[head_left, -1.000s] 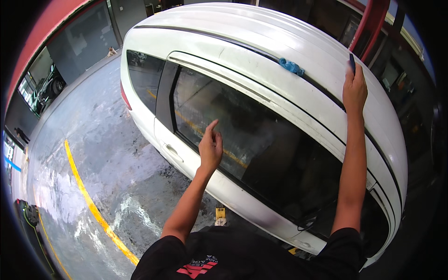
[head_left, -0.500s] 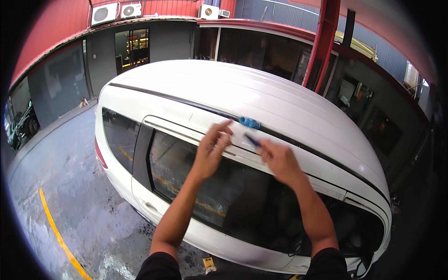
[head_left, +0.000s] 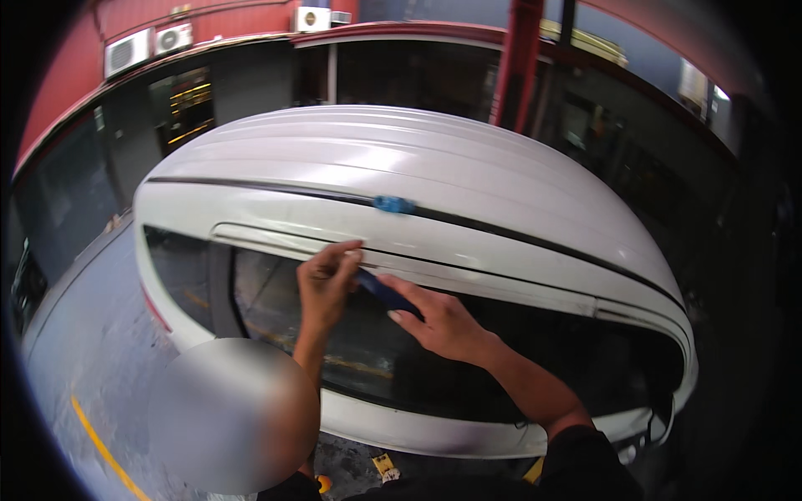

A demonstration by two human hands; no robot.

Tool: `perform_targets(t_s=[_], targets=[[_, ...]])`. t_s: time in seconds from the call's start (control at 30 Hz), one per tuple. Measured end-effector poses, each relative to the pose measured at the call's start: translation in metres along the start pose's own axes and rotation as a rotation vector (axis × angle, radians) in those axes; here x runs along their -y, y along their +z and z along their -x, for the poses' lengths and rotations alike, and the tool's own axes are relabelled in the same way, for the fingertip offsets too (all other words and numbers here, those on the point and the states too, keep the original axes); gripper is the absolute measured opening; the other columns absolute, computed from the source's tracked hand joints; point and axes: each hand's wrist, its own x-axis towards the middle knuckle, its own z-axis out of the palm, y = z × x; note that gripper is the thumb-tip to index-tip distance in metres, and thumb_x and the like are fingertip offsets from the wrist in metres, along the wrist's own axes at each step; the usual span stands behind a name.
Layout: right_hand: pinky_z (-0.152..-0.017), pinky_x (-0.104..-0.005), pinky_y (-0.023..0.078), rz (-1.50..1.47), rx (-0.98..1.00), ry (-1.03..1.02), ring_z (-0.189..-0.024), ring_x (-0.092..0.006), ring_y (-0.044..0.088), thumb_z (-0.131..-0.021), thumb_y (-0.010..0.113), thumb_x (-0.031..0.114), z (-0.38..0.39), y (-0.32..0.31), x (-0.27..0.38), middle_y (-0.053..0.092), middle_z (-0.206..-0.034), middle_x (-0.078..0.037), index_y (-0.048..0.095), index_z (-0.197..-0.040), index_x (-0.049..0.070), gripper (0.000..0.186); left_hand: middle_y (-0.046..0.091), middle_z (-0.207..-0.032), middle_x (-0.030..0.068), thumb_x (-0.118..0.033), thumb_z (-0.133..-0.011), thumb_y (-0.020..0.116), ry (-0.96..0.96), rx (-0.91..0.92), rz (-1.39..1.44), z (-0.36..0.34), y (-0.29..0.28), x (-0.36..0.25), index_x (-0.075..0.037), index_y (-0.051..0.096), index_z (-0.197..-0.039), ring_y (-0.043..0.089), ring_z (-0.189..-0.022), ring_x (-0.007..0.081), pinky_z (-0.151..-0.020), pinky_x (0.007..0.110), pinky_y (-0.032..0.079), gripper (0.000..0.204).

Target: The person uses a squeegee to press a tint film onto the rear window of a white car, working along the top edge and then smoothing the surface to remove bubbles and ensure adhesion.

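Note:
In front of me stands a white van-like vehicle (head_left: 468, 242), seen from its side and above. My right hand (head_left: 443, 321) is closed around a slim dark blue hand tool (head_left: 386, 292), whose exact kind I cannot make out. The tool points left and away from me. At its far tip my left hand (head_left: 327, 280) has thumb and fingers pinched together; whatever lies between them is too small to tell. Both hands are over the side window's upper edge. Beyond them a small blue bundle (head_left: 393, 204) rests on the black roof strip (head_left: 484, 230).
A blurred round patch covers part of my left forearm and the floor. A yellow line (head_left: 104, 447) runs along the grey floor (head_left: 63, 334) at left. Small yellow objects (head_left: 383, 463) lie low by the vehicle. A red post (head_left: 515, 67) rises behind it.
My hands have come down and left from near the roof strip to the window's upper edge, and closer together at the tool's tip. The view has shifted to the right.

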Motion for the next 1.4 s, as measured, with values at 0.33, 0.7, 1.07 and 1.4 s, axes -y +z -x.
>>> perform_targets(t_s=[0.33, 0.7, 1.07, 1.4], targets=[[-0.08, -0.04, 0.057, 0.031, -0.141, 0.002, -0.09, -0.0328, 0.07, -0.099, 0.066, 0.012, 0.002, -0.016, -0.024, 0.071, -0.105, -0.014, 0.06, -0.144, 0.014, 0.045, 0.052, -0.074, -0.0076, -0.019, -0.107, 0.062, 0.04, 0.22, 0.177, -0.009, 0.027, 0.009, -0.007, 0.054, -0.122, 0.039, -0.062, -0.0005, -0.054, 0.019, 0.03, 0.021], [-0.057, -0.0446, 0.055, 0.587, -0.051, 0.104, -0.062, -0.0316, 0.066, -0.098, 0.067, 0.027, 0.018, -0.016, -0.026, 0.062, -0.075, -0.008, 0.071, -0.131, 0.026, 0.034, 0.065, -0.116, 0.0095, -0.013, -0.096, 0.072, 0.556, -0.113, -0.642, -0.108, -0.012, 0.043, -0.014, 0.054, -0.145, 0.06, -0.116, 0.0241, -0.102, 0.038, 0.046, 0.052], [-0.052, -0.0417, 0.055, 0.88, 0.029, -0.001, -0.056, -0.0294, 0.068, -0.098, 0.067, 0.025, -0.014, 0.005, -0.041, 0.062, -0.072, -0.007, 0.073, -0.126, 0.023, 0.029, 0.063, -0.115, 0.0096, -0.028, -0.101, 0.059, 0.631, -0.236, -1.12, -0.123, -0.029, 0.095, -0.011, 0.068, -0.109, 0.058, -0.111, 0.0342, -0.1, 0.046, 0.043, 0.021], [-0.051, -0.0396, 0.055, 1.042, 0.079, 0.028, -0.056, -0.0262, 0.069, -0.095, 0.069, 0.023, -0.031, 0.028, -0.036, 0.063, -0.075, -0.003, 0.071, -0.127, 0.026, 0.032, 0.064, -0.107, 0.0173, -0.017, -0.095, 0.059, 0.59, -0.244, -0.997, -0.114, -0.028, 0.083, -0.002, 0.069, -0.101, 0.059, -0.108, 0.0367, -0.097, 0.048, 0.044, 0.018]])
